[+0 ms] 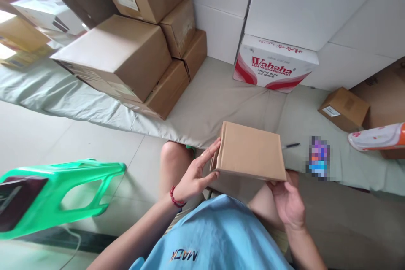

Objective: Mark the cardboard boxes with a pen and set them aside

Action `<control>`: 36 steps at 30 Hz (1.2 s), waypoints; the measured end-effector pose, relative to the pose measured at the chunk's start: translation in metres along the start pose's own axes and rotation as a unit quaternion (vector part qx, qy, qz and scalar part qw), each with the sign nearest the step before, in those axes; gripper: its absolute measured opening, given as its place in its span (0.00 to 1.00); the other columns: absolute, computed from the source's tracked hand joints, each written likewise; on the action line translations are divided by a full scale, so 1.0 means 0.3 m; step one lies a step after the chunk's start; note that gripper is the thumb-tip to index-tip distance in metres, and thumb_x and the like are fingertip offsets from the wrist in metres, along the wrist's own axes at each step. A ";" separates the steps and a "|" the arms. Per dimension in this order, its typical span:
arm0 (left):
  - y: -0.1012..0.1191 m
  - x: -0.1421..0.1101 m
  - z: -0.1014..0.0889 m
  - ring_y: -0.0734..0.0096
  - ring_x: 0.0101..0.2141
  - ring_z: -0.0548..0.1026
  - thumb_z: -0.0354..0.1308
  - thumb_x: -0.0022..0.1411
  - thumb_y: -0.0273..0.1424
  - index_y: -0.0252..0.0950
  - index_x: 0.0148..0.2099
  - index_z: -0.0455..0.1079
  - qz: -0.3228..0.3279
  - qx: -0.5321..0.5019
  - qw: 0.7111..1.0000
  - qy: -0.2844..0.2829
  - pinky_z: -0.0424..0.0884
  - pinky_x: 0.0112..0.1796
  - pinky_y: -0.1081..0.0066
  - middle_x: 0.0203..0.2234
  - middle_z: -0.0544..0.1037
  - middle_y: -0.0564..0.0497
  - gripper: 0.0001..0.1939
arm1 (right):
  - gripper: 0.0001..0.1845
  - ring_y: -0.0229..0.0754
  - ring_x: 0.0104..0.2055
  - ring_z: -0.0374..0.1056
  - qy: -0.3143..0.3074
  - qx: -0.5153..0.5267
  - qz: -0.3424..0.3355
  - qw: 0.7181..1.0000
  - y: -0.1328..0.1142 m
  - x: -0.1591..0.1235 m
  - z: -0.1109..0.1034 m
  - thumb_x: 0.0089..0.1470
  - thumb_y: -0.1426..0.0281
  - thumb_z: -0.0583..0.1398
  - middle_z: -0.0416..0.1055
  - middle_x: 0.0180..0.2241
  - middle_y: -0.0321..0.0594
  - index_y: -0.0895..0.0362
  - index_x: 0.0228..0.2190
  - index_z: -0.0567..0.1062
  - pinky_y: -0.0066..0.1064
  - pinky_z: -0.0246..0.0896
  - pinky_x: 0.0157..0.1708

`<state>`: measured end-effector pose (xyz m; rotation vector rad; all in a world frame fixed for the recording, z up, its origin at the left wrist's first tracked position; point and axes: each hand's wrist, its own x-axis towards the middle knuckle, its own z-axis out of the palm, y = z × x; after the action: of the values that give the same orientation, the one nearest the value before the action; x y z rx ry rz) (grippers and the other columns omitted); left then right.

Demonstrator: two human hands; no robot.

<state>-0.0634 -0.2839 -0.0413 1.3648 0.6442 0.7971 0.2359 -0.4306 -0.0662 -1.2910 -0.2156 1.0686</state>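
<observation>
A small brown cardboard box [251, 149] is held above my lap, its broad plain face turned up. My left hand [198, 175], with a red bracelet at the wrist, grips its left side, fingers along the edge and thumb at the near corner. From below, my right hand [287, 202] supports the near right corner; the fingertips under the box are hidden. Just past the box's right edge lies a dark pen [291, 146] on the cloth. Farther right is a blurred-out colourful item [319, 158].
Stacked cardboard boxes [142, 59] stand on the cloth-covered surface [218, 88] at the left. A Wahaba water carton [272, 65] sits at the back against large white boxes [294, 4]. At right are a small carton [344, 109] and a cylinder [376, 136]. A green stool [53, 202] stands lower left.
</observation>
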 end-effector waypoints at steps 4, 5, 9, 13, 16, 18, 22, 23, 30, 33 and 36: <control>0.048 0.005 0.032 0.47 0.79 0.58 0.64 0.72 0.36 0.52 0.75 0.71 0.057 -0.030 0.997 -0.053 0.51 0.78 0.50 0.77 0.65 0.50 0.31 | 0.21 0.46 0.48 0.80 0.022 0.037 0.038 0.998 -0.048 -0.002 0.003 0.58 0.45 0.70 0.86 0.48 0.36 0.43 0.46 0.86 0.41 0.79 0.48; 0.057 0.008 0.041 0.46 0.77 0.61 0.63 0.73 0.36 0.50 0.74 0.73 0.070 -0.037 0.995 -0.065 0.54 0.78 0.50 0.76 0.68 0.49 0.29 | 0.21 0.46 0.50 0.80 0.027 0.031 0.041 0.998 -0.057 0.001 0.003 0.58 0.46 0.70 0.86 0.49 0.36 0.42 0.48 0.86 0.40 0.78 0.48; 0.064 0.020 0.075 0.49 0.75 0.65 0.62 0.73 0.36 0.50 0.71 0.77 0.084 -0.086 0.990 -0.078 0.57 0.77 0.53 0.73 0.73 0.50 0.26 | 0.23 0.45 0.55 0.79 0.040 0.014 0.039 0.998 -0.064 0.009 0.006 0.59 0.47 0.70 0.85 0.52 0.36 0.42 0.52 0.85 0.39 0.77 0.50; 0.039 0.020 0.091 0.50 0.73 0.68 0.64 0.74 0.40 0.49 0.66 0.80 0.023 -0.133 0.991 0.009 0.63 0.74 0.55 0.70 0.76 0.48 0.21 | 0.28 0.51 0.61 0.78 0.038 -0.035 0.008 0.999 -0.025 -0.001 0.014 0.57 0.47 0.70 0.84 0.55 0.37 0.42 0.56 0.83 0.48 0.75 0.60; 0.027 0.014 0.090 0.49 0.70 0.72 0.67 0.73 0.45 0.44 0.68 0.77 -0.046 -0.128 0.986 0.092 0.67 0.71 0.55 0.68 0.77 0.44 0.25 | 0.31 0.55 0.70 0.71 0.003 -0.106 -0.036 0.994 0.001 -0.029 0.015 0.58 0.49 0.71 0.80 0.62 0.39 0.43 0.60 0.81 0.53 0.63 0.73; 0.022 0.009 0.083 0.50 0.66 0.76 0.72 0.69 0.45 0.40 0.65 0.77 -0.079 -0.134 0.978 0.135 0.72 0.67 0.57 0.64 0.80 0.42 0.27 | 0.33 0.56 0.75 0.65 -0.038 -0.183 -0.082 0.979 -0.004 -0.057 0.018 0.63 0.51 0.69 0.75 0.68 0.40 0.44 0.66 0.77 0.54 0.55 0.77; 0.007 0.000 0.047 0.59 0.52 0.83 0.82 0.55 0.39 0.38 0.55 0.79 -0.127 -0.183 0.941 0.253 0.79 0.50 0.69 0.51 0.86 0.46 0.29 | 0.38 0.54 0.81 0.54 -0.158 -0.382 -0.234 0.880 -0.075 -0.126 0.071 0.71 0.60 0.63 0.60 0.78 0.40 0.42 0.77 0.61 0.53 0.53 0.79; 0.001 -0.001 0.033 0.61 0.48 0.83 0.83 0.52 0.38 0.38 0.53 0.80 -0.134 -0.197 0.931 0.277 0.79 0.47 0.71 0.48 0.86 0.47 0.28 | 0.40 0.54 0.81 0.53 -0.190 -0.422 -0.280 0.841 -0.097 -0.142 0.097 0.72 0.62 0.62 0.56 0.79 0.40 0.43 0.78 0.58 0.52 0.53 0.79; -0.028 -0.023 -0.062 0.69 0.38 0.82 0.82 0.49 0.36 0.38 0.47 0.81 -0.130 -0.214 0.917 0.312 0.78 0.39 0.74 0.39 0.84 0.51 0.24 | 0.43 0.52 0.80 0.56 -0.268 -0.467 -0.433 0.723 -0.130 -0.192 0.221 0.70 0.74 0.61 0.54 0.80 0.40 0.43 0.79 0.56 0.51 0.56 0.78; -0.039 -0.039 -0.059 0.70 0.42 0.82 0.84 0.49 0.36 0.41 0.48 0.82 -0.092 -0.192 0.924 0.318 0.78 0.43 0.75 0.41 0.85 0.52 0.25 | 0.36 0.54 0.78 0.59 -0.242 -0.362 -0.328 0.838 -0.103 -0.177 0.193 0.72 0.67 0.59 0.60 0.77 0.41 0.42 0.77 0.62 0.53 0.59 0.76; -0.051 -0.043 -0.035 0.67 0.48 0.82 0.85 0.47 0.34 0.42 0.47 0.82 -0.055 -0.170 0.933 0.311 0.78 0.49 0.72 0.45 0.86 0.50 0.25 | 0.32 0.55 0.74 0.65 -0.166 -0.179 -0.184 0.952 -0.086 -0.145 0.170 0.73 0.54 0.57 0.68 0.72 0.42 0.42 0.74 0.66 0.55 0.63 0.73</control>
<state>-0.0777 -0.2886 -0.0582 0.7409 1.0091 1.2006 0.1921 -0.4260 -0.0095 -1.3133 -0.9073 0.9405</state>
